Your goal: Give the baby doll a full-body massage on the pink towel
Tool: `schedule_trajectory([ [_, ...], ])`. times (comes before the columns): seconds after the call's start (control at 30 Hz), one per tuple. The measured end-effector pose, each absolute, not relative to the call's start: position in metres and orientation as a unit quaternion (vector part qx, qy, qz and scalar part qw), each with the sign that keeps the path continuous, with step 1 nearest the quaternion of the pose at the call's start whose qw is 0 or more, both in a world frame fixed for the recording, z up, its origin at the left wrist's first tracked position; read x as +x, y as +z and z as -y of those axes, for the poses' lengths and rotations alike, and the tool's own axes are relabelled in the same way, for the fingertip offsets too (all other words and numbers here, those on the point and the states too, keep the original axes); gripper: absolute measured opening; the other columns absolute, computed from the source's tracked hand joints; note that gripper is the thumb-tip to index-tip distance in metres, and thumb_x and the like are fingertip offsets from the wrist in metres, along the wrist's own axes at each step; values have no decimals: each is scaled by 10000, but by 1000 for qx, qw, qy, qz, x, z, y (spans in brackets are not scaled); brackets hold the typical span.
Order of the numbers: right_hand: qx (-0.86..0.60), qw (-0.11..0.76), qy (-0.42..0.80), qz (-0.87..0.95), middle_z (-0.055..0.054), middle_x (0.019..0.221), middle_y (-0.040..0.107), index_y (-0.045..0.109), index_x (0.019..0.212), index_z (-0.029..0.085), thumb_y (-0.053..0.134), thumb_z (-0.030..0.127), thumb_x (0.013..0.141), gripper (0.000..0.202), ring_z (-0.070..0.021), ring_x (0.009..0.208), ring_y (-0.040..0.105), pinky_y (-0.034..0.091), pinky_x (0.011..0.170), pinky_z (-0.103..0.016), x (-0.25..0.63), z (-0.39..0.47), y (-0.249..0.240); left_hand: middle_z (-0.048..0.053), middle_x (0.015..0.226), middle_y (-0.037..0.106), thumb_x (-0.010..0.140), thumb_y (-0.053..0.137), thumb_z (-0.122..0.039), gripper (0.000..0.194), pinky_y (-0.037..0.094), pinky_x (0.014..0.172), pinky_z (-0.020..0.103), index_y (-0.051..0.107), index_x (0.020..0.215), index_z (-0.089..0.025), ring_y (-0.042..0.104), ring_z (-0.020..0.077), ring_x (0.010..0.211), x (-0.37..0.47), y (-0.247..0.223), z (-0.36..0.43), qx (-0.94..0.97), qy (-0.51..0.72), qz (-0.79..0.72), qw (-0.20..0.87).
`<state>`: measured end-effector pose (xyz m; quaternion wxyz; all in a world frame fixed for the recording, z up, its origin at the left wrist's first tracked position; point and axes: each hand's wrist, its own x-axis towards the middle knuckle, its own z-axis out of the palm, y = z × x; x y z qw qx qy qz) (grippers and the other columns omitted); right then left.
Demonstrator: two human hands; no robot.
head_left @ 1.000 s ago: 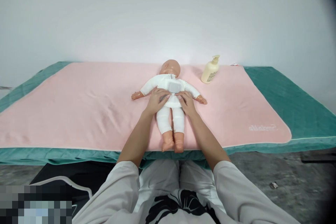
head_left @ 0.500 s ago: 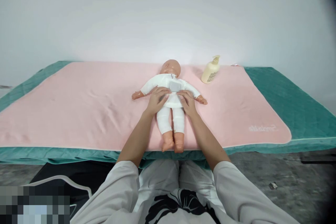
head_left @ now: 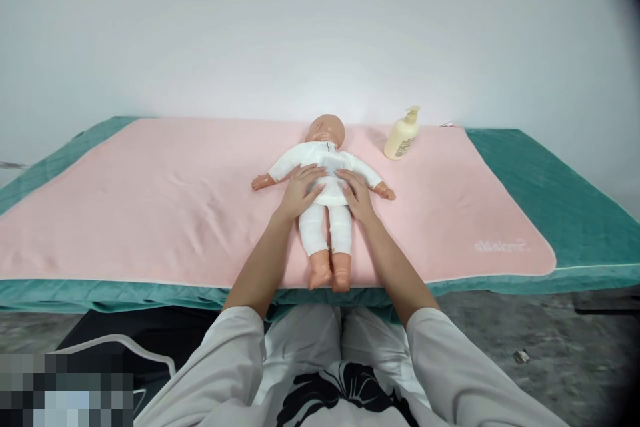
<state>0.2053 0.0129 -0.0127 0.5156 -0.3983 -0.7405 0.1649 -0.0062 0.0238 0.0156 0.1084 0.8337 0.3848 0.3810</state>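
White wall (head_left: 320,27), plain, behind everything. Green cloth (head_left: 565,207) covers the surface, showing at both ends and along the near edge. Pink blanket (head_left: 150,200) spread over it, slightly creased left of centre; pale lettering near its right front corner, too faint to read. Doll (head_left: 328,195) lies flat on the blanket near the middle, head toward the wall, feet at the near edge. White clothing on body, arms and legs; arms out to the sides, legs nearly together. Left hand (head_left: 301,192) and right hand (head_left: 358,193) rest on either side of the doll's torso, apart from each other, palms down, fingers extended and pointing inward; neither is closed round anything. Cream pump bottle (head_left: 401,140) stands on the blanket, right of the doll's head, well apart from both hands. Small scrap (head_left: 521,355) on the grey floor, lower right; kind cannot be told.
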Motion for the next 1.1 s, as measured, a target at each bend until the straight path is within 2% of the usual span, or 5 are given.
schedule_trajectory([
  [0.27, -399, 519, 175, 735, -75, 1322, 662, 647, 1251, 244, 403, 510, 1005, 437, -237, 1302, 556, 399, 1172, -469, 206, -17, -13, 61, 1349, 649, 1001, 410, -483, 442, 281, 1211, 494, 638, 1255, -203, 501, 237, 1361, -7, 15, -26, 829, 390, -383, 119],
  [0.4, -380, 556, 189, 715, -90, 1277, 673, 662, 1217, 234, 438, 524, 990, 431, -243, 1271, 569, 422, 1155, -455, 205, -30, -10, 87, 1227, 705, 1005, 401, -497, 455, 412, 1107, 460, 675, 1190, -185, 602, 245, 1215, -4, 28, -32, 819, 412, -381, 118],
  [0.5, -370, 558, 197, 716, -82, 1274, 671, 665, 1210, 252, 472, 531, 976, 412, -239, 1268, 562, 425, 1155, -427, 203, -42, -6, 79, 1134, 734, 996, 449, -451, 384, 467, 1042, 425, 707, 1102, -186, 644, 237, 1118, 2, 39, -42, 818, 413, -386, 108],
  [0.73, -363, 547, 190, 730, -68, 1177, 711, 703, 1126, 257, 457, 540, 977, 403, -226, 1170, 613, 464, 1084, -431, 201, -67, -5, 91, 1113, 737, 969, 442, -303, 319, 473, 1021, 427, 726, 1038, -176, 647, 263, 1095, 12, 50, -70, 843, 335, -420, 22],
  [1.1, -406, 490, 169, 753, -62, 1003, 754, 734, 974, 232, 354, 587, 992, 520, -220, 979, 660, 500, 948, -404, 201, -91, -4, 102, 837, 726, 971, 395, -394, 422, 526, 820, 392, 717, 787, -192, 658, 258, 849, 18, 53, -89, 843, 264, -468, 5],
])
